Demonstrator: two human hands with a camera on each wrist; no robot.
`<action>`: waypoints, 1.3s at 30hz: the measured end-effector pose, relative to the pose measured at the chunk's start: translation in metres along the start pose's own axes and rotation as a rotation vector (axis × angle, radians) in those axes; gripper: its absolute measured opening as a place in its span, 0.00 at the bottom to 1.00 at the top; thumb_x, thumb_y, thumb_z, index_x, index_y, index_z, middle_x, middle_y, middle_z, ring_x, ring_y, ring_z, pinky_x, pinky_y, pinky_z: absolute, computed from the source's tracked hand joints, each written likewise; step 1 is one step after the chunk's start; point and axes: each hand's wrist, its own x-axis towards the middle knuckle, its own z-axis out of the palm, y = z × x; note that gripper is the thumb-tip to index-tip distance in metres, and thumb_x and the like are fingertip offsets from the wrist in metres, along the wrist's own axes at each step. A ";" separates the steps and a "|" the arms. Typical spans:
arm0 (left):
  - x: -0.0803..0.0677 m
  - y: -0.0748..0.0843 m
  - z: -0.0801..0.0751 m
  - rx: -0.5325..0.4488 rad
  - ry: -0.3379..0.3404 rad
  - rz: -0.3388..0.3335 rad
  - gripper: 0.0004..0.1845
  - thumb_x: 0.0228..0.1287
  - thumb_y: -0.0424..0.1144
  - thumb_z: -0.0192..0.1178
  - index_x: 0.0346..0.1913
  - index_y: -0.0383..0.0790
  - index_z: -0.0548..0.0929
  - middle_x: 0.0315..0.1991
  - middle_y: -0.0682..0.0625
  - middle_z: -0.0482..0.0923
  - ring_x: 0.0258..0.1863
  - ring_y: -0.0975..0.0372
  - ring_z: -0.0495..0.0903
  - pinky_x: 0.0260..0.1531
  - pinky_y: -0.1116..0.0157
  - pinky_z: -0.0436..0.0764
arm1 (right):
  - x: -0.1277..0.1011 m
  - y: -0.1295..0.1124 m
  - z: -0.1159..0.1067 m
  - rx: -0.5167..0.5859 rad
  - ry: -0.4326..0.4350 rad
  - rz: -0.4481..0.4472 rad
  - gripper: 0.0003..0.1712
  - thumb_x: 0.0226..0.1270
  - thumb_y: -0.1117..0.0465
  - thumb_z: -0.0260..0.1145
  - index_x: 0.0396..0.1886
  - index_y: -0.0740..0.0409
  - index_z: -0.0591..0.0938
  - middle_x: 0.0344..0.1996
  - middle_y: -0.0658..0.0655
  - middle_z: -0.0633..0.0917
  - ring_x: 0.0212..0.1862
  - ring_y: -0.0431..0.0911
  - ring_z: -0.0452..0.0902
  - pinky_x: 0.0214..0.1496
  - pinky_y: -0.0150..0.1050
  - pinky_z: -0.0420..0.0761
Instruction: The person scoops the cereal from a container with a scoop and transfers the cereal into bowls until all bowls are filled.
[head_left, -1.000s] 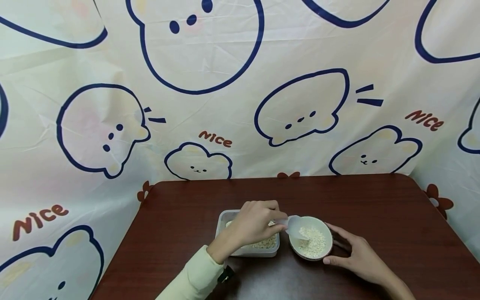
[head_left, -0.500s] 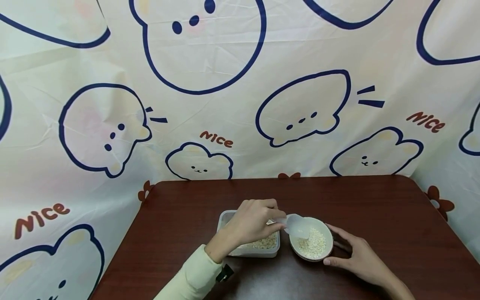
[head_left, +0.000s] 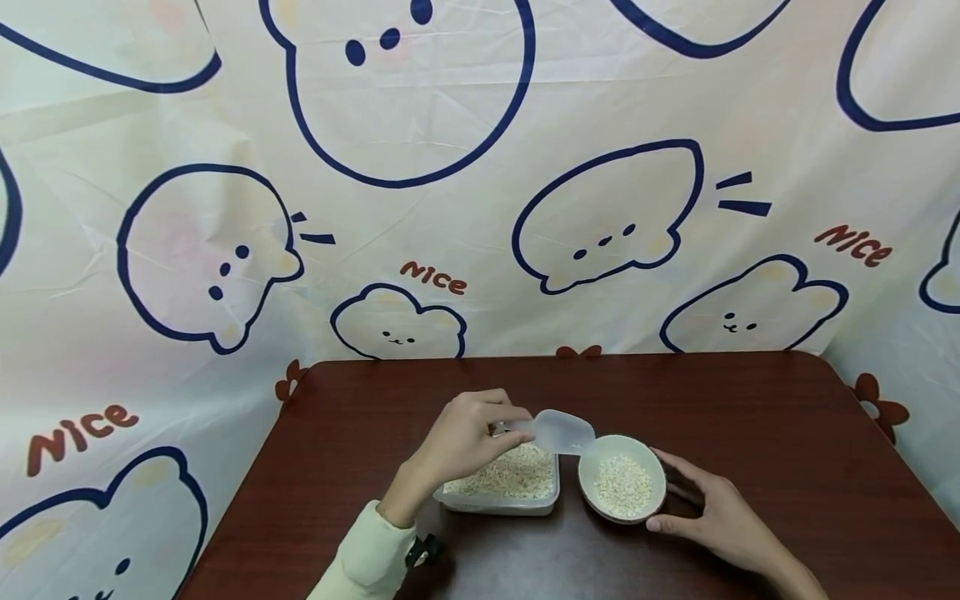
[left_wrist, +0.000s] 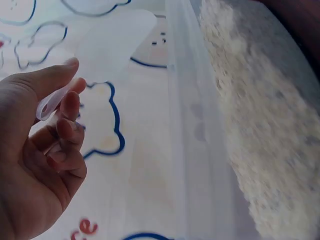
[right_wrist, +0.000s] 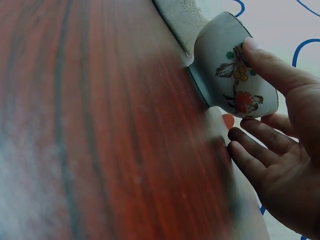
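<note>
My left hand (head_left: 468, 429) pinches the handle of a translucent white scoop (head_left: 564, 432) between thumb and fingers, over the far side of a plastic container. In the left wrist view the scoop (left_wrist: 112, 45) shows no flakes on its visible side. The clear rectangular container (head_left: 502, 505) holds pale oat flakes (head_left: 510, 475). Right of it stands a small white bowl (head_left: 590, 479) with oat flakes (head_left: 624, 487) inside. My right hand (head_left: 723, 517) grips the bowl's right side. The right wrist view shows the thumb against the painted outer wall (right_wrist: 215, 55) and fingertips at the lower side.
Both containers stand close together on a dark reddish-brown wooden table (head_left: 360, 433). A cartoon-printed cloth (head_left: 480, 250) hangs behind the table and along its sides. A black strap-like piece (head_left: 424, 551) sits at the left cuff.
My left hand has moved left and slightly up, taking the scoop from over the bowl back toward the container. More of the container's flakes now show. My right hand stays at the bowl.
</note>
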 end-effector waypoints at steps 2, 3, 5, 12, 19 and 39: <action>-0.007 -0.007 -0.003 -0.055 0.018 -0.033 0.07 0.70 0.42 0.74 0.48 0.48 0.95 0.31 0.59 0.82 0.24 0.74 0.69 0.25 0.74 0.72 | 0.001 0.000 0.000 -0.001 -0.002 0.012 0.54 0.56 0.45 0.85 0.80 0.47 0.72 0.74 0.62 0.79 0.66 0.25 0.74 0.59 0.25 0.80; -0.010 -0.011 -0.005 -0.083 0.028 -0.049 0.07 0.70 0.41 0.74 0.48 0.48 0.95 0.31 0.59 0.82 0.24 0.74 0.70 0.25 0.73 0.74 | 0.001 0.000 -0.001 0.002 -0.006 0.018 0.54 0.56 0.45 0.85 0.81 0.46 0.71 0.74 0.63 0.78 0.66 0.25 0.74 0.59 0.25 0.80; -0.017 -0.018 -0.008 -0.122 0.045 -0.083 0.07 0.70 0.41 0.74 0.48 0.49 0.95 0.32 0.60 0.83 0.26 0.73 0.72 0.27 0.70 0.77 | 0.001 0.000 -0.001 0.006 -0.013 0.024 0.54 0.56 0.44 0.85 0.81 0.46 0.71 0.75 0.63 0.78 0.65 0.26 0.75 0.58 0.27 0.82; -0.039 -0.038 -0.020 -0.223 0.114 -0.180 0.05 0.68 0.42 0.75 0.45 0.52 0.95 0.31 0.59 0.84 0.28 0.70 0.75 0.29 0.69 0.77 | 0.002 0.001 -0.001 0.007 -0.020 0.022 0.55 0.56 0.45 0.85 0.82 0.45 0.70 0.75 0.64 0.77 0.65 0.26 0.75 0.58 0.29 0.84; -0.059 -0.052 -0.032 -0.226 0.145 -0.238 0.03 0.69 0.41 0.74 0.43 0.53 0.94 0.30 0.58 0.85 0.28 0.69 0.75 0.29 0.70 0.77 | 0.003 0.001 0.000 0.012 -0.021 0.052 0.55 0.55 0.42 0.85 0.81 0.45 0.70 0.75 0.63 0.77 0.64 0.25 0.75 0.58 0.29 0.84; -0.084 -0.061 -0.055 -0.020 0.060 -0.361 0.06 0.67 0.39 0.76 0.44 0.52 0.94 0.31 0.62 0.82 0.29 0.69 0.76 0.30 0.69 0.79 | 0.000 0.001 0.001 -0.003 -0.016 0.060 0.55 0.55 0.40 0.85 0.81 0.43 0.71 0.75 0.62 0.77 0.64 0.23 0.74 0.57 0.27 0.83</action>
